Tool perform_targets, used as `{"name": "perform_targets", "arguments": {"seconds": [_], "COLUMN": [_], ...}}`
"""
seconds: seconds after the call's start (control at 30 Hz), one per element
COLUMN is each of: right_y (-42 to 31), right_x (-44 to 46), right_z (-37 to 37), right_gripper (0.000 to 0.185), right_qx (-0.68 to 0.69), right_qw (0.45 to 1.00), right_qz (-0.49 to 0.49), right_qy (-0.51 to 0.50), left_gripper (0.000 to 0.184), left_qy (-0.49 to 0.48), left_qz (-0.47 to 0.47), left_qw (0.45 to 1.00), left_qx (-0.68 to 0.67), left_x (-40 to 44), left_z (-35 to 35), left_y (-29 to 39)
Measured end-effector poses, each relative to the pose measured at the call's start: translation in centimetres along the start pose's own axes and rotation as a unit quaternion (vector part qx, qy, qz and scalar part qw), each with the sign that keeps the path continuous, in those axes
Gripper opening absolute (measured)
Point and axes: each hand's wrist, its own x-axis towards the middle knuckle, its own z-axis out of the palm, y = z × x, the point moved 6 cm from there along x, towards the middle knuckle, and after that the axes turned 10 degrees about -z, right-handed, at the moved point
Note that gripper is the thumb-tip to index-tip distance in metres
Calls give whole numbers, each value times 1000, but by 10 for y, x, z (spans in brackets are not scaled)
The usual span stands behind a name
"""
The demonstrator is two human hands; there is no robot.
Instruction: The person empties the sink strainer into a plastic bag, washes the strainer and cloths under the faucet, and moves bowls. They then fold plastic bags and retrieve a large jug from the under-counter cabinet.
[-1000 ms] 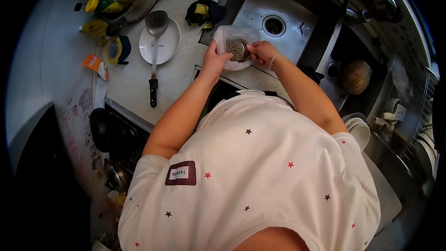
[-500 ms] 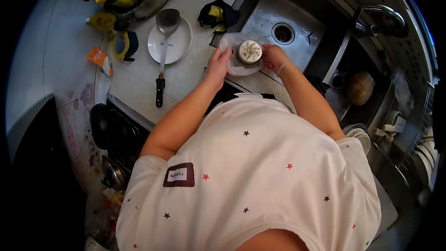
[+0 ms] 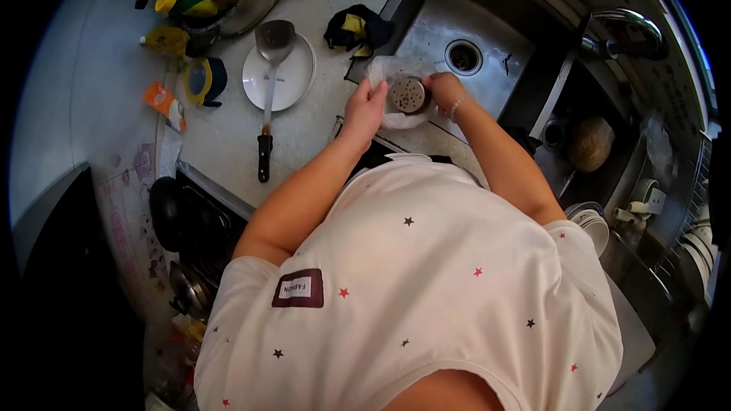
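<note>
Over the counter edge beside the sink, my right hand is closed on the side of a round metal sink strainer. Its flat, hole-dotted face points up toward me. A whitish, translucent plastic bag is spread around and beneath the strainer. My left hand grips the bag's left edge, thumb uppermost; its other fingers are partly hidden. Whether the strainer touches the bag I cannot tell.
The steel sink with its round drain lies just ahead. On the counter are a dark cloth bundle, a white plate with a spatula across it, and several bottles. A faucet stands at right.
The strainer has tilted and dropped slightly, and its face, bright white before, now looks grey with clear holes. My left hand has shifted a little right and down; the bag has bunched up.
</note>
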Motion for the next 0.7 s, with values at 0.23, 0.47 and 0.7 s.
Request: {"name": "perform_targets", "arguments": {"seconds": [0.23,0.47,0.7], "right_y": [-2,-10,-6], "right_x": [-4,-13,-2], "right_z": [-6,-4,-2], "right_gripper": [27,27,32], "right_qx": [14,183,-73], "right_qw": [999,981,996], "right_qz": [-34,23,-53], "right_qy": [-40,-57,19], "left_gripper": [28,31,30], "left_qy": [3,-15,-2], "left_qz": [-57,-44,-78], "left_qw": [998,999,993], "left_qx": [-24,-26,-89], "left_x": [6,10,0], "left_z": [-9,-8,0], "left_y": [-12,-19,-4]}}
